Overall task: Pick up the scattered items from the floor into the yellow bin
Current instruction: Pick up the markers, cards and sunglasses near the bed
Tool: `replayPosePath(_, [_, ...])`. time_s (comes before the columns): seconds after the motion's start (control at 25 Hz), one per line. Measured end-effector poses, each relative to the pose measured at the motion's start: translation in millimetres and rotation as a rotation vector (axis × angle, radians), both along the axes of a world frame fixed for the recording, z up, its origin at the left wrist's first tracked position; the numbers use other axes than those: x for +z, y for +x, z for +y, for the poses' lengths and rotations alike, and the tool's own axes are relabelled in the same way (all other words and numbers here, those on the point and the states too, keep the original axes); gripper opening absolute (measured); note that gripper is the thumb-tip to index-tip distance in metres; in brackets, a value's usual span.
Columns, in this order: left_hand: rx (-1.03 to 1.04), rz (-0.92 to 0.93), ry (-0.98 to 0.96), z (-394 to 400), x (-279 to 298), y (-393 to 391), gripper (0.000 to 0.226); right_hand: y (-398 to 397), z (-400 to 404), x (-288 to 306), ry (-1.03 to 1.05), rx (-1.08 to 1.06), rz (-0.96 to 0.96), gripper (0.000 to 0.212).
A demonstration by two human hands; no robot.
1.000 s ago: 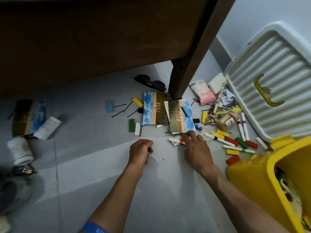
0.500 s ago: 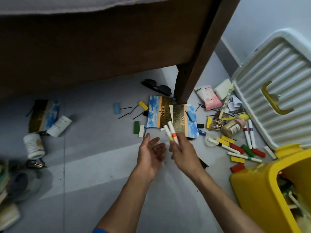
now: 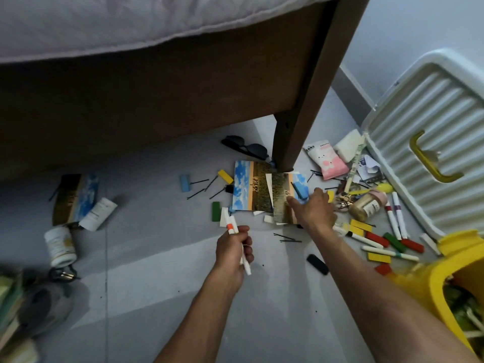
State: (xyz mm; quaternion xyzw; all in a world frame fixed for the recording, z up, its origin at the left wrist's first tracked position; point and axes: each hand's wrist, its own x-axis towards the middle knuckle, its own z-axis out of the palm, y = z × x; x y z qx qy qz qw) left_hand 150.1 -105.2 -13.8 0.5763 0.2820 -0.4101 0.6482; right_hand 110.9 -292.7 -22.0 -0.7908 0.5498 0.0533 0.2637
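Two markers (image 3: 237,242) moved into left hand (image 3: 233,252).

a home bedroom: a mattress (image 3: 104,24) on a wooden bed frame (image 3: 157,100) above a cluttered floor (image 3: 157,297)

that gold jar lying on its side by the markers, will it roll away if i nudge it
Probably yes: the gold jar lies on its side on smooth floor, so a nudge across its length should roll it. The markers and keys beside it would likely stop it soon. It looks rigid, perhaps heavy for its size.
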Motion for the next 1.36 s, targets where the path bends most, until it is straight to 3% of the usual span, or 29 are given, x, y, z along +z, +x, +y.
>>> replayPosePath(0.12, [-0.035,-0.133,0.155,4,0,14,0.007,13,0,-13,-0.032,0.032,0.046,0.061])
replayPosePath(0.36, [-0.390,-0.741,0.639,-27,0,73,0.024,17,6,-24,0.149,-0.065,-0.277,0.035])
replayPosePath(0.52, [-0.586,-0.810,0.767,-43,-8,91,0.033,23,1,-25,0.117,0.005,-0.311,0.023])
replayPosePath(0.68, [-0.595,-0.673,0.643,-50,-21,81,0.038,37,26,-29,0.063,0.178,-0.272,0.029])
replayPosePath(0.84, [-0.420,-0.434,0.422,-36,-27,63,0.029,27,41,-32,0.151,0.043,-0.349,0.023])
replayPosePath(1.04, [-0.329,-0.335,0.178,-13,-15,39,0.012,-3,49,-22,0.350,-0.119,-0.586,0.018])
replayPosePath(1.2, [-0.340,-0.393,0.079,-13,18,17,0.011,-35,58,14,0.190,-0.094,-0.696,0.017])
replayPosePath(1.36, [-0.493,-0.430,-0.064,-39,76,-22,0.014,-88,50,74,-0.072,-0.158,-0.795,0.016])
